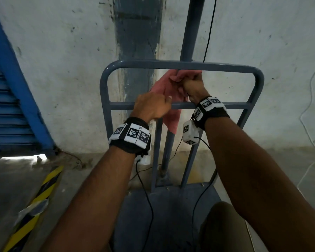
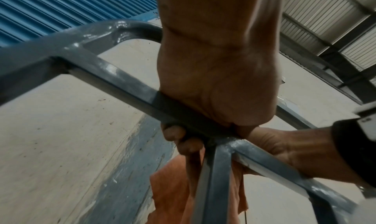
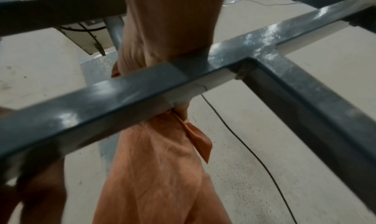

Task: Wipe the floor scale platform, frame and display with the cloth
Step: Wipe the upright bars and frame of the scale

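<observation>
blue shutter (image 1: pixel 5 110) | white wall (image 1: pixel 62 51) | yellow-black striped curb (image 1: pixel 35 202) | white cable (image 1: pixel 309 99)

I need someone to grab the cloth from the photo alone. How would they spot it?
Find the grey scale frame against the white wall. The cloth hangs between its top and middle rails, gripped by the right hand; it is the only soft pinkish-orange thing there.

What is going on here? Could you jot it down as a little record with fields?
Place: concrete floor by a whitewashed wall, blue shutter at left
Object: grey floor scale frame standing over its platform
Left hand: grips the frame's middle crossbar
Right hand: holds the pink cloth bunched just under the top rail
Cloth: hangs down behind the crossbar
Display: only partly seen, from below, in the right wrist view
</observation>
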